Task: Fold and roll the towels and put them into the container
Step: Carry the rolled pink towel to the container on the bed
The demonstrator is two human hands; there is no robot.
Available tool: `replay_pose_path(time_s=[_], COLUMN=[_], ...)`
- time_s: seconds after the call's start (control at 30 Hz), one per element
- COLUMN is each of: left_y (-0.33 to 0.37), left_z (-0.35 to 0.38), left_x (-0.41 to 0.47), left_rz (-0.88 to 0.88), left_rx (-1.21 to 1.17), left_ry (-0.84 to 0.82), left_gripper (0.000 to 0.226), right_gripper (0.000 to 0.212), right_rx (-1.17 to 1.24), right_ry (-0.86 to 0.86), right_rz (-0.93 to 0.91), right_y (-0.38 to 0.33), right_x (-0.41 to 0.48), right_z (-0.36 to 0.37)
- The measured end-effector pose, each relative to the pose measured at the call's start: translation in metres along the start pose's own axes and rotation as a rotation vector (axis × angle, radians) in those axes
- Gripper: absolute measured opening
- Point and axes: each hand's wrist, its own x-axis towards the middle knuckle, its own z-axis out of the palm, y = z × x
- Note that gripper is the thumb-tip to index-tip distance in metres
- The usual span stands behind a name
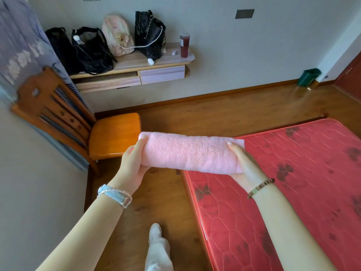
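Now, in the head view, the pink towel (191,153) is already a thick roll, held in the air across the body, above the floor and the near edge of the red mattress (293,173). The left hand (132,161) grasps the left end, thumb on top and fingers curled below. The right hand (244,165) grasps the right end in the same way.

I judge the roll to be light and soft. It will bend in the middle and may unroll if the grip loosens, so holding both ends with some pressure on the loose edge looks sensible. It is not fragile and not slippery.

I cannot see a container that is surely for towels; a green bin (308,77) stands well apart by the wall. A wooden chair (115,133) is near the left end of the roll. On the wall shelf (136,63) stand bags and a bottle (184,45). Its label is too small to read, and no other writing or brand is legible.
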Motion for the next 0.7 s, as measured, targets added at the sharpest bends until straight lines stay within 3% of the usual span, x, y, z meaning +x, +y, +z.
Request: replay_pose_path(time_s=[0.17,0.43,0.7], left_y=[0.029,0.094,0.133], left_z=[0.006,0.003,0.005], left_x=[0.065,0.174,0.252], left_rz=[-0.001,-0.006,-0.016], left_rx=[0.016,0.044,0.084], left_ry=[-0.019,-0.052,-0.149], left_gripper=[0.035,0.026,0.046], right_gripper=[0.016,0.029,0.021], right_rx=[0.005,0.072,0.104], right_ry=[0.024,0.131,0.185], right_rz=[-0.001,0.020,0.006], right_y=[-0.014,-0.029,-0.030], right_x=[0.058,0.160,0.235], right_z=[0.029,0.090,0.122])
